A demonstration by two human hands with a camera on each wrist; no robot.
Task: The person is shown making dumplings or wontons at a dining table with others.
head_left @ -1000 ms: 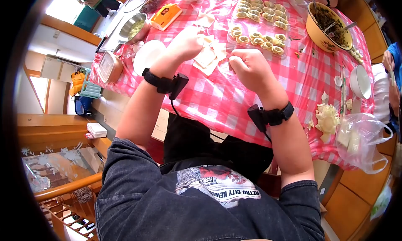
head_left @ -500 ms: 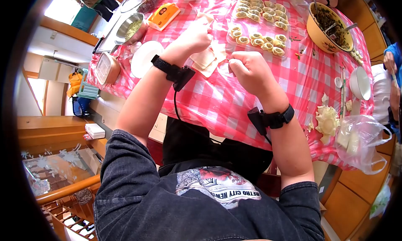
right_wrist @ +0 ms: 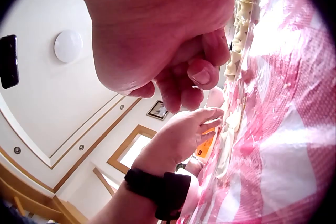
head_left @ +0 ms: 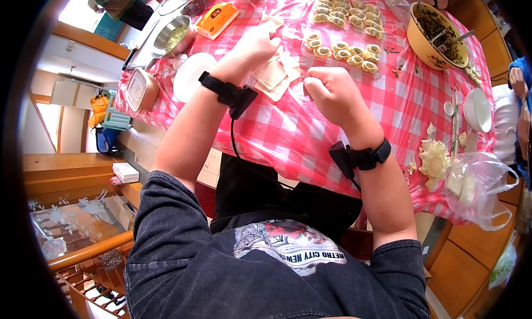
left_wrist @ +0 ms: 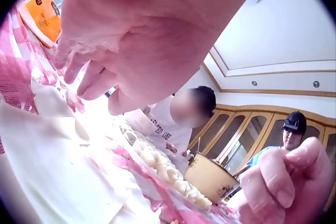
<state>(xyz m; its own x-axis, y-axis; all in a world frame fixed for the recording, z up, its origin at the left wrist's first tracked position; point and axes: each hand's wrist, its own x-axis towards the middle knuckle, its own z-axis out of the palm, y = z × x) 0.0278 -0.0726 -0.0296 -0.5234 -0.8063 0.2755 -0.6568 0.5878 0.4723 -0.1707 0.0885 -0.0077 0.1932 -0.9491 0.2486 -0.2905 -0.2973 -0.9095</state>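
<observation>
My left hand (head_left: 256,48) hovers by the stacked pale dough wrappers (head_left: 270,76), its fingers relaxed and slightly spread in the right wrist view. Another wrapper (head_left: 271,23) lies beyond it, partly covered by the hand. Just right of the stack, my right hand (head_left: 334,93) is held with curled fingers; in the left wrist view its thumb (left_wrist: 306,152) rests against the index finger. No item shows in the right hand (right_wrist: 163,35). Beyond it, rows of folded dumplings (head_left: 354,54) sit in a clear tray.
A yellow bowl of dark filling (head_left: 465,64) stands at the far right, near a white bowl (head_left: 477,109) and a plastic bag (head_left: 480,191). On the left are a white plate (head_left: 194,78), a metal bowl (head_left: 184,44), a lidded container (head_left: 143,90) and an orange packet (head_left: 217,21).
My left hand has moved slightly forward and right, away from my body, uncovering more of the stacked wrappers. The right hand has barely moved. A person at upper left has shifted.
</observation>
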